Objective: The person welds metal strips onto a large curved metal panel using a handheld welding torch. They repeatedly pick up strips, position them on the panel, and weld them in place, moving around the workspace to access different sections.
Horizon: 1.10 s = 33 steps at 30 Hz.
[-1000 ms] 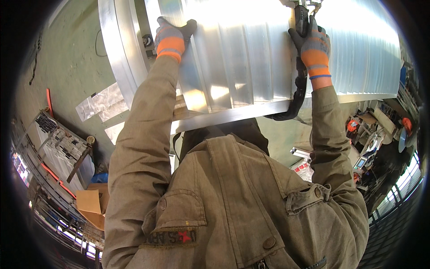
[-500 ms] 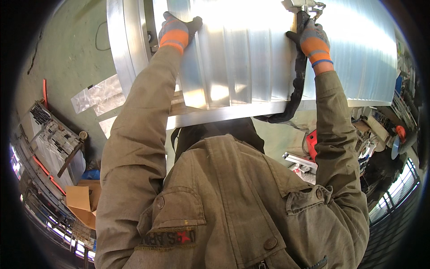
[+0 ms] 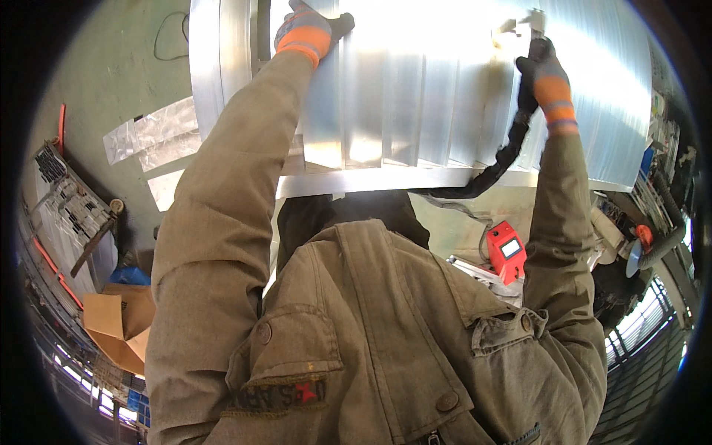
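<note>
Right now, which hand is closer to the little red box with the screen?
The right hand. It is up on the shiny ribbed metal panel, above the red box. The left hand grips the panel's far-left part, much farther away.

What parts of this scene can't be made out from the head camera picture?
- Right hand: the tool it grips is washed out by glare on the metal panel.
- Left hand: fingers cut off by the top edge.
- Panel's top: outside the frame.
- Floor underneath: hidden by the jacket.
</note>
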Each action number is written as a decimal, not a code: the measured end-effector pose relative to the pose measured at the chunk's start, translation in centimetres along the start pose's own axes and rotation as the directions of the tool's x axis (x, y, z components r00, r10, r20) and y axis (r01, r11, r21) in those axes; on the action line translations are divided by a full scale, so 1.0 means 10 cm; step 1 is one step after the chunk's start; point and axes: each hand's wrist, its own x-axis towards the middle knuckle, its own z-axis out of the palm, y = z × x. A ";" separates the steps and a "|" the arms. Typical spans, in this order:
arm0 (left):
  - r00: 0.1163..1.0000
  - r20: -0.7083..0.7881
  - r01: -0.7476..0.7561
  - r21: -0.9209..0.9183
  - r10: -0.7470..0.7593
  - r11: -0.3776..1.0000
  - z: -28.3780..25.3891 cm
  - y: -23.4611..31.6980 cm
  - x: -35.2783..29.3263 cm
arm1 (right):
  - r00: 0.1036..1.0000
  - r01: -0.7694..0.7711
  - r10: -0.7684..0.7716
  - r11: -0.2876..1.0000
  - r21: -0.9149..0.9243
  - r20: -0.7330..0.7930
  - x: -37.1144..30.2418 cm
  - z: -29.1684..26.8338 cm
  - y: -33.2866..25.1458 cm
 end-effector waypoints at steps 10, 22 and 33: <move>0.996 0.018 -0.088 -0.070 0.089 0.994 0.03 -0.08 -0.02 | 0.991 0.022 -0.110 0.689 0.725 0.074 -1.40 -1.15 -1.08; 0.762 -0.004 -0.616 0.307 0.648 0.726 0.36 -0.34 0.21 | 0.515 0.622 -0.705 0.699 0.353 0.488 -1.51 -1.39 -2.24; 0.729 -0.107 -0.575 0.439 0.676 0.690 0.64 -0.31 0.38 | 0.276 0.619 -0.663 0.676 0.399 0.696 -1.36 -0.44 -2.64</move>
